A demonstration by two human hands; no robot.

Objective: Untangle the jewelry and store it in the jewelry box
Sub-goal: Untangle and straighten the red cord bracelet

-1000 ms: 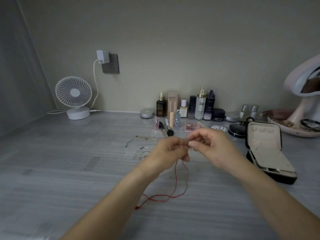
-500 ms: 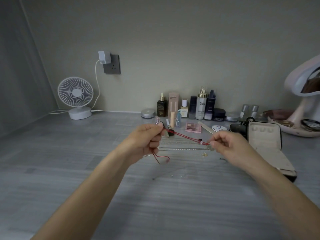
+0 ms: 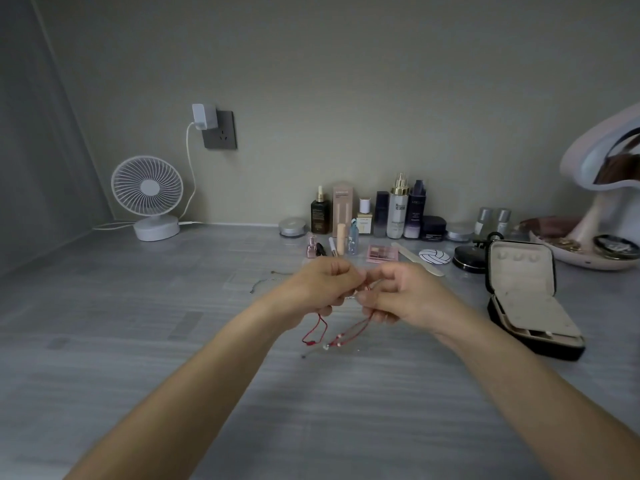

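Lying under everything, the grey table (image 3: 138, 341) fills the lower view. At its right edge stands a white mirror (image 3: 581, 161), and far to the left a white fan (image 3: 147, 195). The box (image 3: 523, 296) sits open on the table with its lid upright, to the right of the hands and apart from them. The left hand (image 3: 322, 289) and the right hand (image 3: 405, 296) are close together above the table, fingers curled, each pinching the red cord (image 3: 341, 338). The cord hangs from both hands in loops, with small beads low down; I cannot tell whether it touches the table. A thin chain (image 3: 266, 281) lies on the table, left of the left hand.
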